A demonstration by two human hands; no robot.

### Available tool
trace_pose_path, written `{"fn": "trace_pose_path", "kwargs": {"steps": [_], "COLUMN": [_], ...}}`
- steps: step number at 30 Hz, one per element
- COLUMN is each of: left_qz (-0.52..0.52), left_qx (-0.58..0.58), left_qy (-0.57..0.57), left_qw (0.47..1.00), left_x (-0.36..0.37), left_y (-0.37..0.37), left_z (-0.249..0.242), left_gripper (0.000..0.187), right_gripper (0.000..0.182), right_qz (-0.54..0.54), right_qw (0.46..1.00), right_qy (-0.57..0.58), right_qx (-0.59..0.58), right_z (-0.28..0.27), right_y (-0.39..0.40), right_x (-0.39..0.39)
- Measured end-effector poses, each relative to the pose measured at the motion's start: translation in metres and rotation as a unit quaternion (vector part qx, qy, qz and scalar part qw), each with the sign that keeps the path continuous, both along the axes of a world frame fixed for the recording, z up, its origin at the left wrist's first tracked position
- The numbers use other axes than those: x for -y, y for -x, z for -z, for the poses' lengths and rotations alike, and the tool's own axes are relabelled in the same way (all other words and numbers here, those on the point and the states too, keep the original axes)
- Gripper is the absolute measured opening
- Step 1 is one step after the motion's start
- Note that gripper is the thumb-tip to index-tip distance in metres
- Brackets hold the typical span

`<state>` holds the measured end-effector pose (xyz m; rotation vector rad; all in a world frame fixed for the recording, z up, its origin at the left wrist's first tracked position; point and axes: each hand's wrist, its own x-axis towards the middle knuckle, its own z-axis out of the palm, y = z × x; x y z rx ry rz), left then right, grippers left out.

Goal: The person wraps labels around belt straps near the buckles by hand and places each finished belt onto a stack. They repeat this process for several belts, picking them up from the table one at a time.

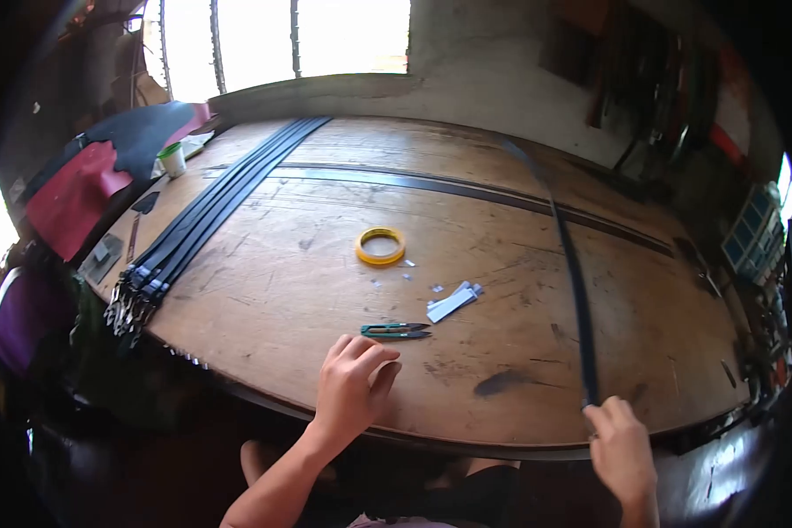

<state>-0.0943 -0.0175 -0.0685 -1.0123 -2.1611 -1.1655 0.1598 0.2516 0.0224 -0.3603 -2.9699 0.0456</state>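
My right hand point(623, 444) is closed on the near end of a long dark strap point(575, 282), close to the table's front edge at the right. From there the strap stretches away across the wooden table point(502, 387) toward the back. My left hand point(352, 383) rests by the front edge with its fingers loosely bent, a gap between thumb and forefinger, and nothing visible in it. Just beyond those fingers lie green-handled thread snips point(396, 331). Several white paper strips point(454, 302) are bunched to their right.
A yellow tape roll point(380, 246) lies mid-table near small paper scraps. Several dark straps with metal clips point(229, 198) lie along the left side. A long flat metal ruler point(431, 183) crosses the back. A white cup point(172, 160) stands at the far left, near red material point(75, 194).
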Motion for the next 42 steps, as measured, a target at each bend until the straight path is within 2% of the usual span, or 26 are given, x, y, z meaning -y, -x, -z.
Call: {"fn": "trace_pose_path", "kwargs": {"steps": [1,2,4,5,6,7,8,9,13,14,17,19,22,23,24,25,28,30,31,32,33,35,38,39,40,42], "left_qz": [0.012,0.021,0.021,0.012,0.002,-0.002,-0.024,-0.045,-0.036,-0.028,-0.009,-0.011,-0.017,-0.023,-0.018,-0.026,-0.044,-0.007,0.03,0.03,0.066,0.131,0.156,0.113,0.094,0.074], "left_qx": [-0.001,-0.002,-0.01,-0.019,-0.028,-0.033,-0.034,-0.035,-0.107,-0.105,-0.09,-0.121,-0.164,-0.175,-0.179,-0.151,-0.127,0.119,0.185,0.182,0.23,0.294,0.3,0.214,0.128,-0.026], "left_qy": [0.018,0.035,0.047,0.09,0.133,0.127,0.166,0.208,0.168,0.171,0.142,0.145,0.142,0.13,0.131,0.104,0.048,-0.09,-0.105,-0.102,-0.096,-0.09,-0.057,0.0,0.053,0.174], "left_qw": [1.0,0.999,0.999,0.996,0.991,0.991,0.985,0.976,0.979,0.979,0.986,0.982,0.976,0.976,0.975,0.983,0.99,0.989,0.977,0.978,0.966,0.943,0.94,0.97,0.986,0.982], "left_x": [-0.01,-0.02,-0.048,-0.062,-0.073,-0.082,-0.089,-0.093,-0.094,-0.095,-0.094,-0.092,-0.093,-0.095,-0.096,-0.095,-0.091,-0.09,-0.086,-0.084,-0.082,-0.083,-0.075,-0.066,-0.055,-0.029], "left_y": [0.004,0.008,0.027,0.037,0.045,0.051,0.056,0.06,0.065,0.066,0.072,0.071,0.068,0.066,0.064,0.062,0.066,0.07,0.069,0.069,0.067,0.068,0.061,0.056,0.065,0.074], "left_z": [-0.006,-0.013,-0.013,-0.014,-0.013,-0.01,-0.005,0.0,0.015,0.017,0.019,0.014,0.013,0.012,0.01,0.008,0.0,0.002,-0.002,-0.004,-0.004,0.003,-0.005,-0.022,-0.019,-0.023], "left_gripper": [0.014,0.013,0.014,0.016,0.019,0.019,0.022,0.024,0.019,0.019,0.013,0.012,0.012,0.012,0.012,0.012,0.008,0.01,0.014,0.014,0.015,0.018,0.018,0.019,0.022,0.024], "right_gripper": [0.029,0.038,0.042,0.042,0.042,0.042,0.054,0.062,0.083,0.083,0.081,0.077,0.057,0.045,0.035,0.027,0.019,0.019,0.019,0.019,0.019,0.018,0.015,0.014,0.014,0.013], "right_qz": [-0.031,-0.064,-0.126,-0.128,-0.178,-0.229,-0.24,-0.232,-0.219,-0.212,-0.206,-0.227,-0.193,-0.201,-0.157,-0.115,-0.048,-0.026,-0.029,-0.031,-0.032,-0.079,-0.087,-0.087,-0.085,-0.069], "right_qw": [0.999,0.992,0.945,0.948,0.952,0.952,0.962,0.965,0.962,0.963,0.966,0.953,0.958,0.943,0.908,0.895,0.85,0.84,0.789,0.732,0.73,0.654,0.662,0.652,0.652,0.648], "right_qy": [0.024,0.104,0.282,0.273,0.231,0.19,0.109,0.093,0.091,0.096,0.099,0.174,0.211,0.261,0.381,0.424,0.522,0.54,0.611,0.678,0.679,0.741,0.729,0.736,0.736,0.742], "right_qx": [0.028,0.038,0.107,0.107,0.088,0.069,0.065,0.083,0.132,0.134,0.119,0.102,0.013,-0.047,-0.075,-0.076,-0.051,-0.042,-0.051,-0.059,-0.063,-0.128,-0.152,-0.161,-0.161,-0.161], "right_z": [-0.008,-0.019,-0.021,-0.019,-0.015,-0.01,-0.004,-0.009,0.002,0.006,0.007,0.002,-0.01,-0.012,-0.005,-0.01,0.01,0.026,0.035,0.042,0.05,0.064,0.071,0.065,0.062,0.059], "right_y": [0.001,0.003,0.007,0.01,0.015,0.02,0.025,0.027,0.03,0.029,0.031,0.033,0.059,0.077,0.096,0.114,0.176,0.209,0.223,0.235,0.241,0.246,0.242,0.236,0.234,0.232], "right_x": [0.012,0.025,0.029,0.025,0.017,0.009,-0.004,-0.006,-0.011,-0.01,-0.017,-0.029,-0.03,-0.024,-0.02,-0.011,-0.013,-0.008,-0.007,-0.004,0.002,0.01,0.005,0.004,0.001,-0.004]}}
